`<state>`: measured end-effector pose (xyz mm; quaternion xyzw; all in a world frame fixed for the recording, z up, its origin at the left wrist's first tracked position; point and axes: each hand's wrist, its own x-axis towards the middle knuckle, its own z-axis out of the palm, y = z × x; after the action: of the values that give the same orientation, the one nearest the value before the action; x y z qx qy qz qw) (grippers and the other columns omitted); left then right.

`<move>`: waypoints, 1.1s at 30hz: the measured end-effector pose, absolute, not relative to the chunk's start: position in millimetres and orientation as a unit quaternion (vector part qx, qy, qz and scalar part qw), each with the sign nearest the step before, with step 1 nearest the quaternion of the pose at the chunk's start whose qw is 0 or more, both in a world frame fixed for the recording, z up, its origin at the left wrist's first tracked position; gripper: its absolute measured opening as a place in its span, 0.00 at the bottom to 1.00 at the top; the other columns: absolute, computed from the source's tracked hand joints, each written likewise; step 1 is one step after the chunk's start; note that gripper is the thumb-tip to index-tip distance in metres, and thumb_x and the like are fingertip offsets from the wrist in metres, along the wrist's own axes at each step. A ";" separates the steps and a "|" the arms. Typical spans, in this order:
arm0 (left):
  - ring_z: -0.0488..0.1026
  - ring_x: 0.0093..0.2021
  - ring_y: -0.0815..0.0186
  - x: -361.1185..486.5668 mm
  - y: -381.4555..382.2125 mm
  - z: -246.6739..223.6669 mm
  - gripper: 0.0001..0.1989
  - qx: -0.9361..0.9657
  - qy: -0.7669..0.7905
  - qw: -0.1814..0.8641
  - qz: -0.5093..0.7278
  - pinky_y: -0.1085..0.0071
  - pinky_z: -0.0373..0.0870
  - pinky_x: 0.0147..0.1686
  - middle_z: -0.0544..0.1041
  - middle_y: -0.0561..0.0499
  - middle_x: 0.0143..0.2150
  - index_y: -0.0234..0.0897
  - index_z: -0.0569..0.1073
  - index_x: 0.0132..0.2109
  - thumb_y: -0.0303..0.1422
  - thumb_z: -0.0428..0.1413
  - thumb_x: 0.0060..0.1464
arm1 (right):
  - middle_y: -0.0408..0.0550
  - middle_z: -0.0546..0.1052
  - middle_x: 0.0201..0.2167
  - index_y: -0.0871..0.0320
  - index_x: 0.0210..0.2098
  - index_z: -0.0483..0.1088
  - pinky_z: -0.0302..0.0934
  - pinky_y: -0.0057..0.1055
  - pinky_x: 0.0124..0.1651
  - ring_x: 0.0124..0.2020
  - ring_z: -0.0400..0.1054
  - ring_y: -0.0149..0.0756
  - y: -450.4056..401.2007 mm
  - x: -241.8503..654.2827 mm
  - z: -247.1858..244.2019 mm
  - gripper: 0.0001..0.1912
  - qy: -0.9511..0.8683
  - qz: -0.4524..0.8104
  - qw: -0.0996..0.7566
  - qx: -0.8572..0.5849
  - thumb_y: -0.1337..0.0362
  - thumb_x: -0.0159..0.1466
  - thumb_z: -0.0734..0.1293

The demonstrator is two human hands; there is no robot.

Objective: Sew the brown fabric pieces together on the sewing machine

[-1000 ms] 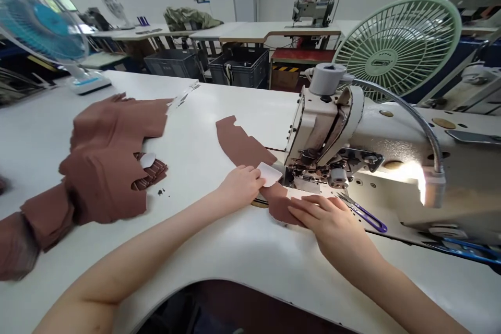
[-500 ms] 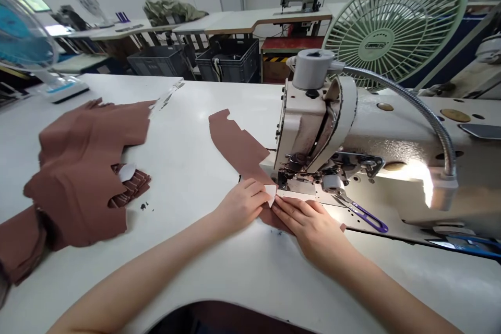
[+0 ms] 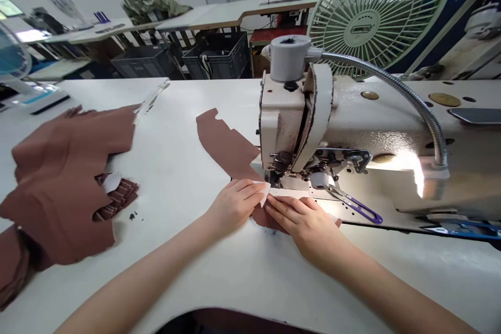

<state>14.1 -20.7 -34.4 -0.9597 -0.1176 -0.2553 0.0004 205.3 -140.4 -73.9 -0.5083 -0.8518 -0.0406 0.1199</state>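
A curved brown fabric piece lies on the white table, its lower part running in front of the sewing machine and under both hands. My left hand pinches a small white piece over the fabric, just left of the machine's needle area. Flat on the fabric's lower part, my right hand has its fingers stretched out, with the fingertips beside the white piece. Part of the fabric is hidden beneath that hand.
Brown cut pieces are heaped at the left beside striped ones. Purple-handled snips rest on the machine bed. A green fan stands behind the machine, and grey crates sit beyond the white table.
The whole view has shifted, so the scene sits further left in the frame. Both hands keep nearly the same place on the fabric, and the white piece is still between them.
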 end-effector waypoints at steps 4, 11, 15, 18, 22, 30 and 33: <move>0.73 0.42 0.65 13.4 -20.1 -35.2 0.16 -0.962 -0.118 0.000 -0.246 0.68 0.70 0.38 0.78 0.49 0.46 0.35 0.72 0.45 0.20 0.43 0.59 | 0.52 0.61 0.63 0.66 0.62 0.59 0.58 0.40 0.47 0.59 0.57 0.44 -139.9 205.1 -65.5 0.30 -0.855 -0.044 0.123 -0.502 0.72 0.59 0.60; 0.71 0.52 0.62 15.3 -19.4 -40.4 0.13 -0.964 -0.141 -0.032 -0.224 0.65 0.70 0.46 0.77 0.47 0.48 0.35 0.71 0.47 0.24 0.44 0.62 | 0.50 0.67 0.59 0.66 0.58 0.65 0.59 0.37 0.44 0.54 0.61 0.42 -138.6 209.4 -41.9 0.26 -0.854 -0.052 0.138 -0.499 0.75 0.60 0.57; 0.72 0.50 0.61 22.4 -16.8 -39.5 0.12 -0.965 -0.148 -0.027 -0.213 0.65 0.70 0.43 0.77 0.46 0.48 0.33 0.71 0.48 0.25 0.45 0.62 | 0.49 0.66 0.60 0.65 0.59 0.64 0.58 0.39 0.47 0.55 0.60 0.42 -137.1 216.5 -40.6 0.25 -0.851 -0.046 0.126 -0.508 0.75 0.62 0.57; 0.72 0.50 0.61 30.4 -13.5 -38.3 0.12 -0.968 -0.154 -0.029 -0.196 0.65 0.70 0.43 0.77 0.46 0.48 0.34 0.72 0.47 0.25 0.46 0.61 | 0.48 0.66 0.60 0.64 0.58 0.65 0.58 0.39 0.48 0.56 0.60 0.41 -135.6 222.4 -39.0 0.25 -0.844 -0.047 0.134 -0.517 0.75 0.63 0.56; 0.71 0.51 0.61 39.3 -11.0 -39.1 0.12 -0.967 -0.171 -0.041 -0.182 0.65 0.68 0.46 0.77 0.46 0.47 0.35 0.72 0.48 0.26 0.46 0.62 | 0.48 0.66 0.60 0.62 0.58 0.65 0.58 0.40 0.46 0.54 0.62 0.42 -134.8 226.7 -36.2 0.25 -0.835 -0.047 0.130 -0.533 0.76 0.63 0.55; 0.71 0.50 0.62 39.6 -12.9 -39.3 0.13 -0.966 -0.169 -0.057 -0.187 0.66 0.68 0.47 0.77 0.47 0.46 0.36 0.72 0.47 0.25 0.46 0.61 | 0.49 0.67 0.59 0.63 0.58 0.65 0.58 0.40 0.46 0.53 0.62 0.42 -137.7 226.1 -33.2 0.24 -0.837 -0.054 0.123 -0.530 0.76 0.64 0.55; 0.72 0.49 0.62 38.8 -10.4 -40.1 0.13 -0.964 -0.172 -0.062 -0.192 0.65 0.68 0.44 0.77 0.47 0.44 0.37 0.72 0.47 0.27 0.45 0.62 | 0.49 0.65 0.60 0.63 0.59 0.64 0.58 0.40 0.45 0.52 0.63 0.42 -137.5 226.0 -34.2 0.25 -0.838 -0.048 0.115 -0.532 0.75 0.63 0.56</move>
<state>38.8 -10.4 -40.1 -0.9642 -0.1724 -0.1919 -0.0621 226.0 -137.5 -34.2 -0.5317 -0.8378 -0.0476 0.1149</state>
